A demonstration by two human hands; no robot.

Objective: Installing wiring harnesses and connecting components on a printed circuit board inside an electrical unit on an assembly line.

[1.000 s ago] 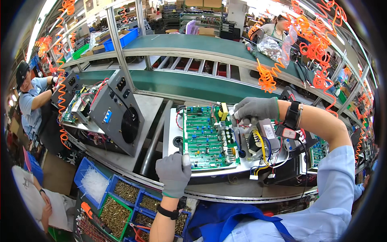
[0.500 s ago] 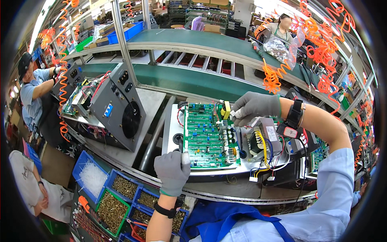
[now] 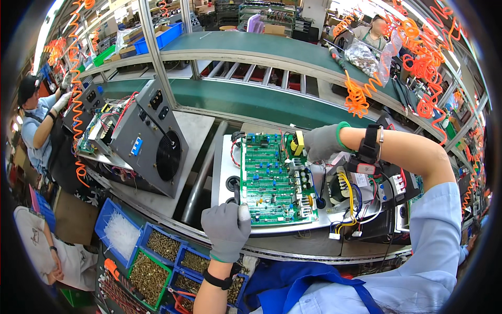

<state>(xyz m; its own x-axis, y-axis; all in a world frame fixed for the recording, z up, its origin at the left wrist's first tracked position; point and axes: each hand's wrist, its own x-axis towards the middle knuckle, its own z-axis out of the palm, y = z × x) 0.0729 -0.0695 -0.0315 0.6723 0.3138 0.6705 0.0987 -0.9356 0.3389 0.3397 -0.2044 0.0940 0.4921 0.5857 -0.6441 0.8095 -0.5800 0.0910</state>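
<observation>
A green circuit board (image 3: 269, 180) full of small parts lies over a pale metal plate (image 3: 222, 167). My left hand (image 3: 226, 230), in a grey glove, is closed at the board's near left corner, thumb against its edge. Beside that thumb, a black cable (image 3: 236, 196) runs down from a round black grommet (image 3: 232, 183). My right hand (image 3: 323, 143), also gloved, is curled at the far right corner, against a yellow-wrapped transformer (image 3: 297, 144). Its fingertips are hidden. Yellow and blue wires (image 3: 346, 196) with white plugs hang right of the board, near a larger transformer (image 3: 337, 186).
An open grey unit with a fan (image 3: 170, 155) stands to the left. Blue bins (image 3: 162, 244) and a green bin (image 3: 147, 277) of screws sit near left, beside a bin of white ties (image 3: 121, 230). Coiled orange hoses (image 3: 357, 94) hang ahead. Co-workers (image 3: 39, 118) stand around.
My right hand has turned at the wrist and shifted slightly right, its fingertips now less visible. My left hand stays at the board's corner. The view has shifted a little.
</observation>
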